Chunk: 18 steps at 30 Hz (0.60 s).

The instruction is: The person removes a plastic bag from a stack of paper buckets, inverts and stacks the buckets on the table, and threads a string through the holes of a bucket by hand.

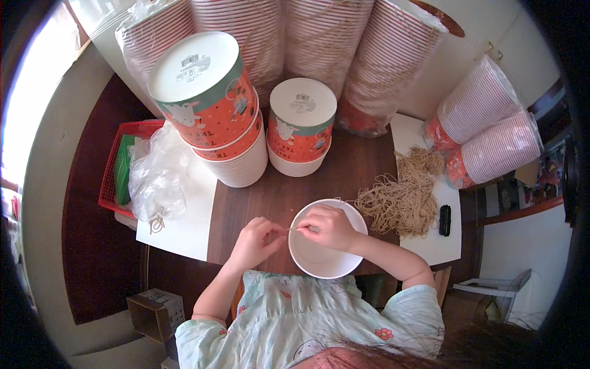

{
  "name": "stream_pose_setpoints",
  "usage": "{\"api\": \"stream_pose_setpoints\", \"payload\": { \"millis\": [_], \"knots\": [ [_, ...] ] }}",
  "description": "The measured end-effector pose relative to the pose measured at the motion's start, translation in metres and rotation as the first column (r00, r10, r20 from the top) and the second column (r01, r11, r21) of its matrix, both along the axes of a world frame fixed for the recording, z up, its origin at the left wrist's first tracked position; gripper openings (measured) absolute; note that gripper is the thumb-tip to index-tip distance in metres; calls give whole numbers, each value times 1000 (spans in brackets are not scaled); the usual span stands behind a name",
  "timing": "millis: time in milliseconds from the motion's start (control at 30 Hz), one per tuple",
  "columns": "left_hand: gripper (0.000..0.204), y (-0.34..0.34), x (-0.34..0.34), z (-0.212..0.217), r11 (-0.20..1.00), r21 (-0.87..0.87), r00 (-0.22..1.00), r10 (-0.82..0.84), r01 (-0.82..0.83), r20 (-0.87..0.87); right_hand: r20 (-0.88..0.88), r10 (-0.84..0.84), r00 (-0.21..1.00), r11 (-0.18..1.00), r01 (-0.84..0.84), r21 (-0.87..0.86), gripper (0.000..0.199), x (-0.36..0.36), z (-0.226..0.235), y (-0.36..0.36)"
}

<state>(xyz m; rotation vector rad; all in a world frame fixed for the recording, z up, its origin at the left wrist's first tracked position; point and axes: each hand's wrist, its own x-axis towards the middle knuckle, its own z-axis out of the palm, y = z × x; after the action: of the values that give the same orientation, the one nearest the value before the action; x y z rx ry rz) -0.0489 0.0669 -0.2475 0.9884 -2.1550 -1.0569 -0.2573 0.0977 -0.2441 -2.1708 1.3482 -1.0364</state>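
From the head view, the left hand (257, 237) and the right hand (329, 226) meet over a white paper bowl (322, 258). The bowl sits on the brown table (270, 203), right in front of the person. Both hands are pinched tight on a thin rubber band (295, 229). The band is pulled into a short line between the fingers, just above the bowl's rim. It looks like the band is about to go on this bowl, but it is not on yet. The inside of the bowl looks empty and white.

A big pile of rubber bands (402, 197) lies just to the right of the bowl, so I think a lot of bands are left to use. A small black thing (445, 219) lies on white paper beside the pile.

Behind the bowl stand two stacks of orange printed bowls (215, 104) (301, 129), turned upside down. I cannot tell if these are done or waiting. Further back lean long wrapped stacks of striped bowls (319, 37), and more lie at the right (491, 123). These are in their bags, so I think much work is left.

At the left, a crumpled clear plastic bag (157, 178) rests against a red basket (110, 178). A small cardboard box (157, 313) sits on the floor below.
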Motion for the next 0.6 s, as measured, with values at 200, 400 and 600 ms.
{"api": "stream_pose_setpoints", "payload": {
  "millis": [200, 400, 600],
  "knots": [
    [15, 8, -6, -9, 983, -144, 993, 117, -117, -8, 14, 25, 1000, 997, -26, 74, 7, 0, 0, 0],
    [11, 6, -12, -14, 881, -459, 982, 168, -113, 81, 16, 30, 999, 997, -31, 74, 7, -1, 0, 0],
    [11, 7, -16, -16, 882, -440, 982, 187, -172, -8, 45, 46, 998, 998, -48, 45, 7, -1, 0, 0]
  ]
}}
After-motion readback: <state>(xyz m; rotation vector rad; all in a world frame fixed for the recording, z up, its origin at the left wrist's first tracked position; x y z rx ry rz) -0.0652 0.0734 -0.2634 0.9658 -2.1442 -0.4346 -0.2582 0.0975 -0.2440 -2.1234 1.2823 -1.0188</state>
